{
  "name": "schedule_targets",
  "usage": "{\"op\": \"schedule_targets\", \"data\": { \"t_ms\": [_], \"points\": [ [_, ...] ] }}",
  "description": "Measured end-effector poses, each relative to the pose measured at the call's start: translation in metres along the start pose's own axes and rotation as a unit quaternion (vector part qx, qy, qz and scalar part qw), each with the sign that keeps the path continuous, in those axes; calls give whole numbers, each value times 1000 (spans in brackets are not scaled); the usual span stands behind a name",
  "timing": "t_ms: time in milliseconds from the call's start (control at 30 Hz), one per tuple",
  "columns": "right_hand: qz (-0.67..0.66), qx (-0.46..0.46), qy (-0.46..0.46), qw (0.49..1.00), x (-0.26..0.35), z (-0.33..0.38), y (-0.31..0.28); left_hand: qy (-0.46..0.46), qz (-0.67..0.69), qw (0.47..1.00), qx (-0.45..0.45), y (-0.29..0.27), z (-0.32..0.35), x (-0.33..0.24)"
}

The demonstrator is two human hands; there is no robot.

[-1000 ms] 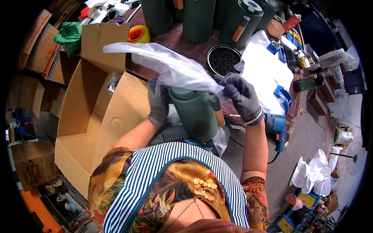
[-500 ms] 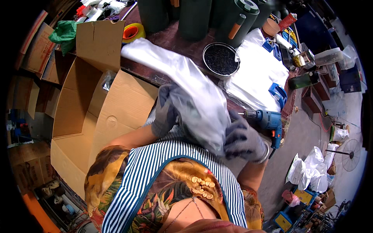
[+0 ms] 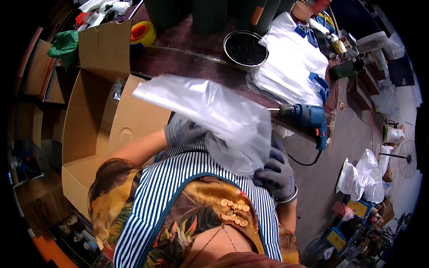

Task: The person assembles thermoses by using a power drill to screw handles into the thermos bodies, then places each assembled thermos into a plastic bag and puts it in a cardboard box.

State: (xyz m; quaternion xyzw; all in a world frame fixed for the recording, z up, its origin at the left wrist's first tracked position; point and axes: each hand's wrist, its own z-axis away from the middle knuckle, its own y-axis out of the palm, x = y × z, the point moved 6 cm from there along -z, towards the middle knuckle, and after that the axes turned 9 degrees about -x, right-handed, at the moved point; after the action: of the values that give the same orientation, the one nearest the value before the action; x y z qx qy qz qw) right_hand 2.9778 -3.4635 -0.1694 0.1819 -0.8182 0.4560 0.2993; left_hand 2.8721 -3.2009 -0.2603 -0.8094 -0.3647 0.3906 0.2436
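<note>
A clear plastic bag [image 3: 210, 102] is stretched out in front of my striped apron, its long end pointing to the left over the box flap. My left hand [image 3: 185, 130], in a grey glove, grips it from below, and the bag covers the fingertips. At the bag's lower right edge, my gloved right hand [image 3: 278, 172] has its fingers curled against the plastic. Whether anything lies inside the bag, I cannot tell. A blue power drill [image 3: 308, 117] lies on the table just beyond my right hand, its bit pointing left.
An open cardboard box [image 3: 82, 134] stands at my left. On the dark red table [image 3: 178, 62] are a tin of black screws or similar pieces [image 3: 246, 48], a stack of white bags [image 3: 290, 58], a tape roll [image 3: 144, 34] and dark green cylinders [image 3: 209, 15].
The bag has spread flatter and its left end has dropped toward me. My right hand has moved down and slightly left. The view has shifted, so the table things sit higher.
</note>
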Motion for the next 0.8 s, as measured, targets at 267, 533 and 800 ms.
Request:
{"op": "schedule_targets", "data": {
  "t_ms": [267, 533, 800],
  "points": [
    [144, -396, 36, 906, -56, 30, 24, -169, -38, 983, -55, -4, -21, 40],
    [-243, -450, 239, 825, -152, -4, 87, -218, -51, 974, -41, -4, 13, 46],
    [54, -69, 157, 984, -73, 67, 123, -143, -82, 941, 295, -18, 79, 18]
  ]
}}
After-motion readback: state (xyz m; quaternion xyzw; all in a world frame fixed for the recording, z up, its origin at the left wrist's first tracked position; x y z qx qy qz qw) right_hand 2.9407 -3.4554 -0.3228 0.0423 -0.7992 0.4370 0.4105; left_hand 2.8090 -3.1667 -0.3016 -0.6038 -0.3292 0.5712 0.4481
